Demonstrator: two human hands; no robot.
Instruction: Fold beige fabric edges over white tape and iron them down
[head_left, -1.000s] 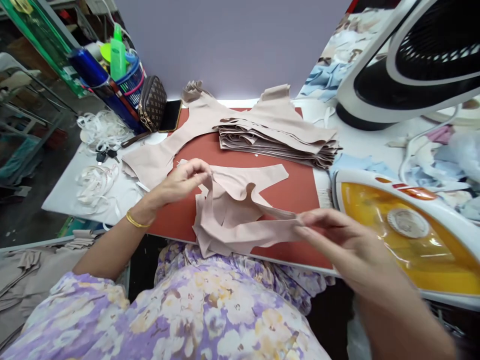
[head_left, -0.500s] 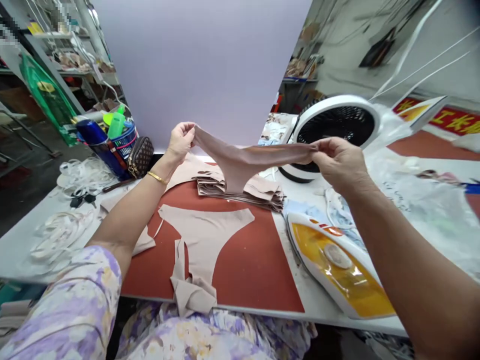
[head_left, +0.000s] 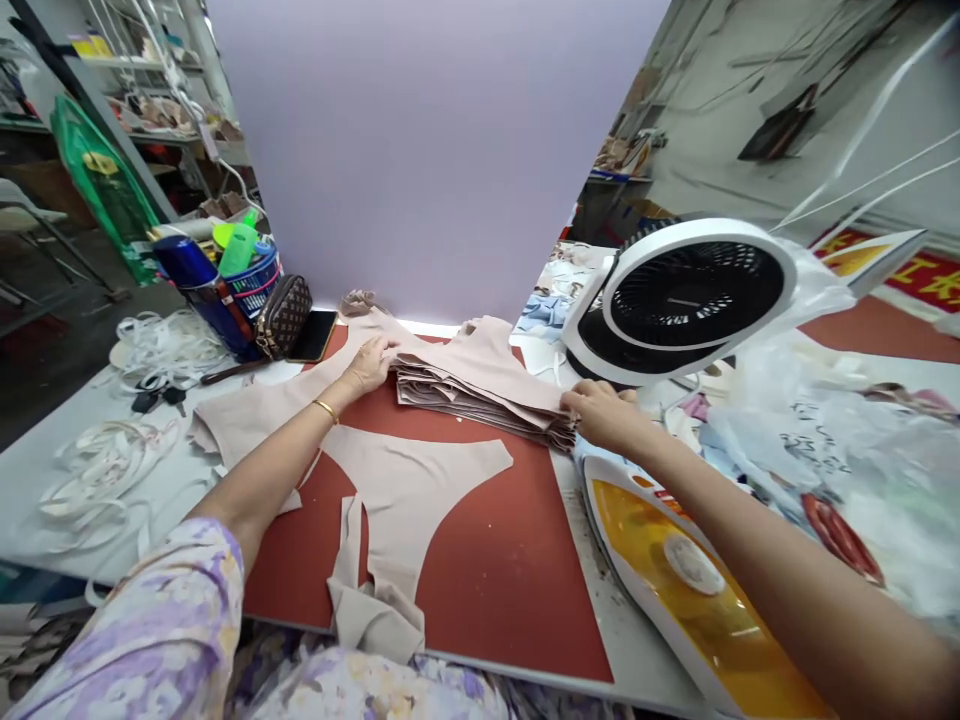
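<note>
A stack of beige fabric pieces (head_left: 480, 385) lies at the back of the red-brown mat (head_left: 517, 570). My left hand (head_left: 369, 366) pinches the left end of the stack's top piece. At the stack's right end, my right hand (head_left: 600, 412) has its fingers closed on the other corner of that piece. Nearer me, one beige cut piece (head_left: 420, 480) is spread flat, with a crumpled strip at its lower end. More beige fabric (head_left: 247, 415) lies under and beside my left forearm.
A yellow and white iron (head_left: 675, 570) rests right of the mat, with a black and white fan (head_left: 694, 290) behind it. Left stand a blue basket (head_left: 255, 285), a brown pouch (head_left: 283, 318) and white tape coils (head_left: 112, 470). A pale board (head_left: 435, 150) rises behind.
The beige piece stretched between my hands in the air has come down onto the stack. Both hands have lowered with it, and the camera view has shifted slightly.
</note>
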